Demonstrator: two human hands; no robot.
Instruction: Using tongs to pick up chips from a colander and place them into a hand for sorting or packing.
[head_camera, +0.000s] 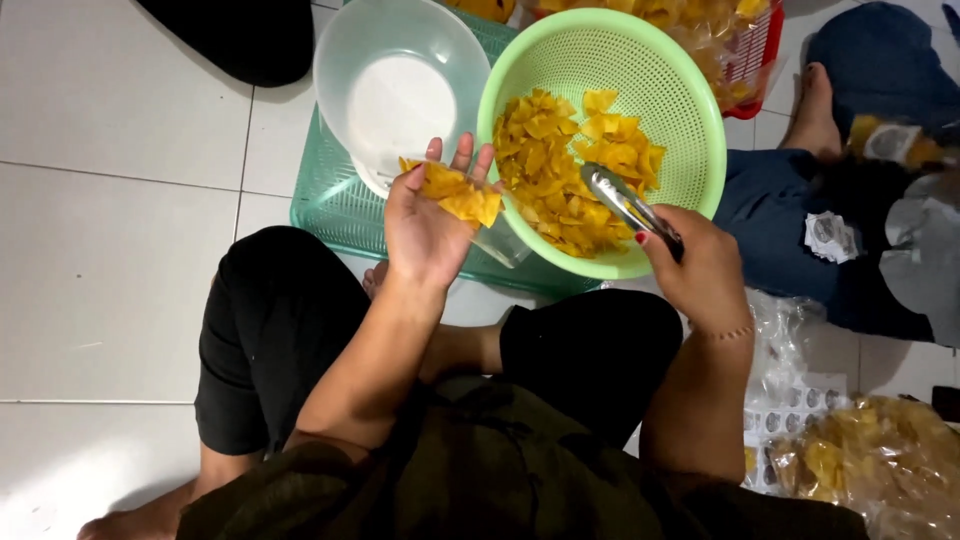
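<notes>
Head view, looking straight down at your lap on the tiled floor (110, 230).

Your left hand (425, 225) is palm-up and cupped, fingers loosely spread, w/ a small pile of yellow chips (455, 195) resting in it. It sits just in front of your knee, over the edge of the teal crate (330, 205), between the clear bowl (400, 85) and the green colander (605, 135).

Your right hand (695, 270) is closed around the handle end of the metal tongs (622, 200). Tongs' long axis runs diagonal: from your grip at lower right up and left, tips pointing into the colander and resting on the heap of chips (570, 165) there. Whether the tips are pinching a chip or just lying on top, can't tell.

Key relation: the chip heap lies ahead and slightly left of the right hand, just right of the left hand. Tong tips are already in it, so the right side is nearer to the heap; the left palm sits just beside the colander's near-left rim, approx in line w/ where the tongs point. The clear bowl looks empty.

Also around: bagged chips (870, 455) at lower right, another person's foot (815, 110) at upper right.
</notes>
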